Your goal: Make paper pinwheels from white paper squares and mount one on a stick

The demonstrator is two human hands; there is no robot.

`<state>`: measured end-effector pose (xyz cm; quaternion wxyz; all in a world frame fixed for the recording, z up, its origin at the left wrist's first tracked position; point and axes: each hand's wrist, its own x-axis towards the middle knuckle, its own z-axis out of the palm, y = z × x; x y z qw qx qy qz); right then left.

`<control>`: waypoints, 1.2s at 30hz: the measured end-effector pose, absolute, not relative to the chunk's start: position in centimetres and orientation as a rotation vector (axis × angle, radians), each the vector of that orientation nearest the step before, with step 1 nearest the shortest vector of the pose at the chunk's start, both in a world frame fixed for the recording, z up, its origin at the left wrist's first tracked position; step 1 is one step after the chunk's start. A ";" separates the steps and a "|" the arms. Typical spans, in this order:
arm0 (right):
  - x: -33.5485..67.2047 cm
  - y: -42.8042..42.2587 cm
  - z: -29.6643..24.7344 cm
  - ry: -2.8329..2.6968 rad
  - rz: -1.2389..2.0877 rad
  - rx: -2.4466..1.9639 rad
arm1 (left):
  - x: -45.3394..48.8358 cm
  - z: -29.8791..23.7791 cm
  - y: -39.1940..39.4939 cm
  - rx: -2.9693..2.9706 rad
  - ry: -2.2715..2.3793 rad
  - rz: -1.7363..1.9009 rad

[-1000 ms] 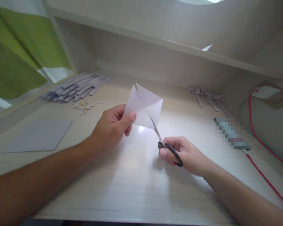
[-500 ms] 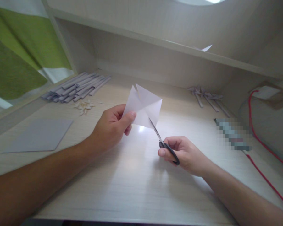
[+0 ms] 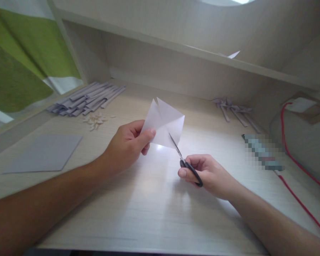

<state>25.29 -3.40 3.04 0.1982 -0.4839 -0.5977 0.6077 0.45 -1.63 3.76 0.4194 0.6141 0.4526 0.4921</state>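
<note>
A white square of paper (image 3: 162, 119) is held up over the desk, pinched at its left side between the thumb and fingers of my left hand (image 3: 132, 140). A slit runs inward from its top corner, and creases cross near its middle. My right hand (image 3: 206, 174) is closed around the black handles of a pair of scissors (image 3: 182, 158). The blades point up and left, lying at the lower right part of the paper with the tip near its middle. The fingers behind the paper are partly hidden.
Rolled paper sticks (image 3: 88, 97) lie piled at the back left, beside small pale pieces (image 3: 96, 121). A stack of paper (image 3: 45, 153) rests at the left. Paper pinwheels (image 3: 232, 106) lie at the back right, near a blurred-out phone-like object (image 3: 262, 153) and a red cable (image 3: 296, 195).
The paper and my left hand have shifted slightly right and down. My right hand and the scissors stay almost in the same place.
</note>
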 end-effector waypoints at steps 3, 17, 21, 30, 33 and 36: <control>25.2 -3.4 3.2 -1.671 1.712 -1.351 | 0.4 3.7 -1.7 1.562 1.110 1.190; 25.2 -3.2 2.8 -1.673 1.698 -1.335 | 0.4 3.6 -1.7 1.603 1.098 1.130; 25.2 -3.3 2.8 -1.672 1.684 -1.334 | 0.5 3.6 -1.8 1.601 1.105 1.129; 25.0 -3.3 3.1 -1.653 1.675 -1.341 | 0.5 3.8 -1.9 1.584 1.106 1.137; 25.0 -3.3 3.0 -1.642 1.679 -1.343 | 0.5 3.9 -1.9 1.586 1.111 1.137; 25.1 -3.3 2.9 -1.644 1.677 -1.344 | 0.5 3.8 -1.9 1.600 1.115 1.135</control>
